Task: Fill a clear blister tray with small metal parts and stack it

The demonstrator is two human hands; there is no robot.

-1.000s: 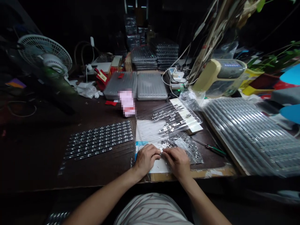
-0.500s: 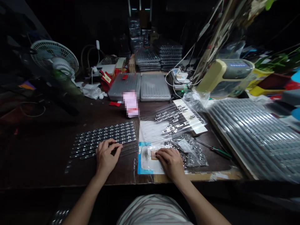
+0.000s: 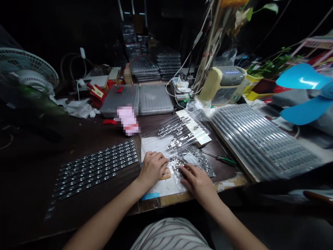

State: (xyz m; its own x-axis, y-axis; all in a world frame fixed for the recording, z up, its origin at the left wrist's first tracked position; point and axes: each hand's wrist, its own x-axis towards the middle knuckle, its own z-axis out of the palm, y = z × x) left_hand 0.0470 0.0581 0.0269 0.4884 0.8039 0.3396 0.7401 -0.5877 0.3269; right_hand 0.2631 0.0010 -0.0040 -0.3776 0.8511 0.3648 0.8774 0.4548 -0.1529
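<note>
My left hand rests curled on a white sheet at the desk's front edge, its fingertips pinched beside a small tan piece; what they hold is too small to make out. My right hand lies next to it with fingers bent down onto a clear bag of small metal parts. Left of my hands lies a clear tray with rows of metal parts. Behind the hands are clear strips holding a few parts.
A green-handled screwdriver lies right of the bag. A large ribbed tray stack fills the right side. Closed plastic boxes, a cream machine, a white fan and a blue fan stand around.
My left hand came back from the tray of metal parts on the left to the white sheet. The view has swung right. My right hand shifted slightly onto the bag.
</note>
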